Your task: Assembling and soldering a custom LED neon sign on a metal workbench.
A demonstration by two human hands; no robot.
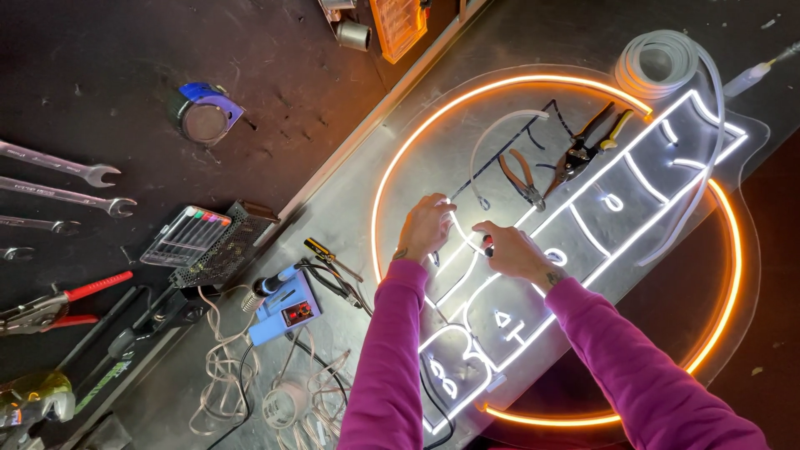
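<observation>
A round clear panel (pixel 467 142) lies on the bench with a lit orange neon ring (pixel 732 250) and white neon lines (pixel 633 179) forming a bottle-like shape. My left hand (pixel 423 227) pinches a lit white strip near the panel's middle. My right hand (pixel 510 248) presses on the strip beside it and grips a small red-and-black tool (pixel 488 247). Both arms wear magenta sleeves.
Orange-handled pliers (pixel 521 177) and black-and-yellow cutters (pixel 587 146) rest on the panel. A coil of white strip (pixel 658 65) sits at its top. A blue soldering station (pixel 283 310), a screwdriver (pixel 329 257), tangled wires (pixel 283 392), spanners (pixel 67 183), a screwdriver set (pixel 183 237) and a tape measure (pixel 207 117) lie left.
</observation>
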